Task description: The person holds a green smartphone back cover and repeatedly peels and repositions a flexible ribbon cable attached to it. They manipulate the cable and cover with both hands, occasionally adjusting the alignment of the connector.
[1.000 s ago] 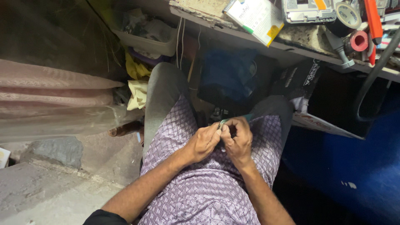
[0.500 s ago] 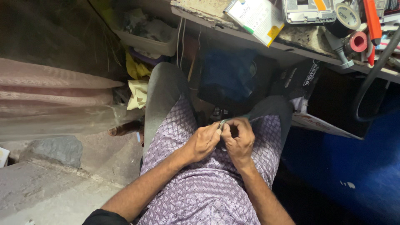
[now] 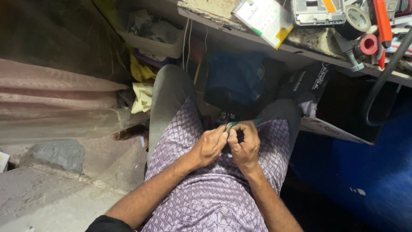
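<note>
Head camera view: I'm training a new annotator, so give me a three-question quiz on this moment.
1. True or false: the left hand and right hand meet over the lap, on the patterned purple shirt.
2. The small green-handled tool sits: A) on the shelf, B) between both hands, C) on the floor.
3. Fill in: the red tape roll lies on the ____.

Key: 1 true; 2 B; 3 shelf.
</note>
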{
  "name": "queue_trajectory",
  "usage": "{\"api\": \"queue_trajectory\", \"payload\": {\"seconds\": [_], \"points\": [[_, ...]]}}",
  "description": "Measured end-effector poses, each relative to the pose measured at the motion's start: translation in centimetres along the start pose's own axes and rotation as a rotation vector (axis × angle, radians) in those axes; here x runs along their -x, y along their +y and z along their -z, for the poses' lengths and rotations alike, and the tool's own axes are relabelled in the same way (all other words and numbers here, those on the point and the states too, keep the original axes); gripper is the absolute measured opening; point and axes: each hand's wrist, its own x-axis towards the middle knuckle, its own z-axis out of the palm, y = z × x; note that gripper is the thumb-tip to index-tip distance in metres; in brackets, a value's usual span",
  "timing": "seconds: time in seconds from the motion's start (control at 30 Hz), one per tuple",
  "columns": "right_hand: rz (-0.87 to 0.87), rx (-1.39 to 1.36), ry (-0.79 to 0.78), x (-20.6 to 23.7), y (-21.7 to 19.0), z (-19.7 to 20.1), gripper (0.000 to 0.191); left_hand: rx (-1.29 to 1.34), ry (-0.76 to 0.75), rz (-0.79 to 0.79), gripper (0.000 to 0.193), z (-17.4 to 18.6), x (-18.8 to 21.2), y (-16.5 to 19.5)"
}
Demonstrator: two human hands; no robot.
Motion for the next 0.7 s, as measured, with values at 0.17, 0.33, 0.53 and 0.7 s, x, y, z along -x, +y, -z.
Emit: {"api": "queue_trajectory", "payload": {"seconds": [0.17, 0.33, 0.53, 0.7], "points": [[-0.047, 0.017, 0.02, 0.1, -0.6, 0.3, 0.013, -0.024, 0.015, 0.024, 0.022, -0.2, 0.2, -0.5], [-0.039, 0.016, 0.008, 0.2, 0.1, 0.3, 0.01, -0.073, -0.029, -0.065, 0.025, -0.1, 0.2, -0.9], [0.002, -0.014, -0.019, 0.5, 1.0, -0.1, 0.02, -0.021, -0.046, -0.165, 0.028, 0.0, 0.4, -0.5], [0.054, -0.012, -0.045, 0.4, 1.2, -0.2, 0.021, -0.062, -0.014, -0.092, 0.031, 0.1, 0.2, -0.2]]}}
